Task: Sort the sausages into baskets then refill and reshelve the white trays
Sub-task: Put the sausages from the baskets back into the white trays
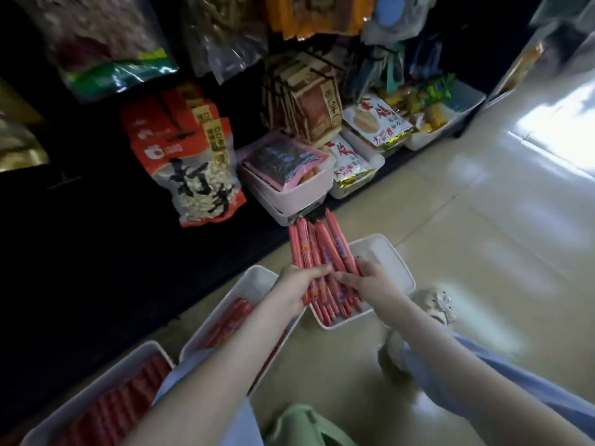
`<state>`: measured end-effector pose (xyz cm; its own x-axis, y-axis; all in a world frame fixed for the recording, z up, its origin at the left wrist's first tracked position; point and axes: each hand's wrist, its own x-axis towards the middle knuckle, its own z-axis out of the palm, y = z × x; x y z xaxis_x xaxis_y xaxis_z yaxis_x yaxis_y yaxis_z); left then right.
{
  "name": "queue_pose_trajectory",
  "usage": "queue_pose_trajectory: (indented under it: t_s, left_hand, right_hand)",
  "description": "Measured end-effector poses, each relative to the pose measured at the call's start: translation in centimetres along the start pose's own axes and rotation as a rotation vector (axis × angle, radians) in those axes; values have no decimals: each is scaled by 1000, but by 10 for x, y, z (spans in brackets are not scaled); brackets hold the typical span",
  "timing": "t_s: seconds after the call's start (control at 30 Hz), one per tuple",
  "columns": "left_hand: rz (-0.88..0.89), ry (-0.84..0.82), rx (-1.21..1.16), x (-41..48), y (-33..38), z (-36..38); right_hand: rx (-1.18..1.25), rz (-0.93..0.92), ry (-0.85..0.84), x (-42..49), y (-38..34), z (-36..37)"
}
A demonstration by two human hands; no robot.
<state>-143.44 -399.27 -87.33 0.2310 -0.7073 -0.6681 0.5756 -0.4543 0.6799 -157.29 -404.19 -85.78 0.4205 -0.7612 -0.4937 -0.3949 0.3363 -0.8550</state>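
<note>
- At the lower left of the frame a white tray (pixel 96 378) lies on the floor, packed with red sausages side by side. Just beyond it, a second tray (pixel 257 281) holds a few more.
- Around the middle of the frame the person holds a bundle of sausages (pixel 322 249) above a third tray (pixel 386 259), which has more sausages in its near end.
- The left hand (pixel 297 284) has its fingers curled round the lower part of the bundle. The right hand (pixel 370 280) clamps the same bundle from the other side.
- The sticks look light and fairly stiff, and their plastic casings look slick. I'd expect them to slide past each other and fan out, as the far ends already do.
- Gripping round the middle with both hands and keeping the bundle level seems the safest hold. A loose grip near one end could let some shoot out.
- The floor (pixel 483 252) is pale glossy tile with bright glare at the upper right. It is hard and smooth, so the trays should slide easily on it.
- Farther back, a dark shelf unit fills the left and top of the frame. It holds a pink-white basket (pixel 302 194), a red bag (pixel 193 175) and hanging packets (pixel 312 101).
</note>
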Motion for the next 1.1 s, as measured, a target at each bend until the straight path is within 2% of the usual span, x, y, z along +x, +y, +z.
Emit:
queue_pose_trajectory:
  t_s: [0.13,0.33,0.47,0.6,0.7,0.83,0.93,1.0,1.03,1.07,1.1]
  left_hand:
    - [-67,37,0,71,-31,25]
    - [-162,155,36,175,-85,46]
    - [-207,148,91,226,-118,59]
    - [-216,158,111,260,-145,62]
    - [-226,182,132,270,-156,57]
    - [-183,179,158,272,-164,50]
    - [-182,172,144,265,-170,49]
    - [-199,171,158,258,-173,48]
    - [-213,169,156,255,-174,49]
    - [-222,171,140,252,-175,50]
    - [-224,172,119,249,-175,52]
  right_hand:
    - [115,190,78,64,61,-48]
    - [-178,374,249,159,164,-114]
    - [-474,298,244,205,203,-122]
    - [-653,323,178,241,236,-111]
    - [-873,235,159,251,252,-102]
    - [-1049,168,6,254,256,-99]
    - [-967,165,-88,247,262,-105]
    - [-800,94,74,241,261,-106]
    - [-655,54,176,236,255,-105]
    - [-469,45,207,229,246,-103]
    - [-270,58,155,221,234,-99]
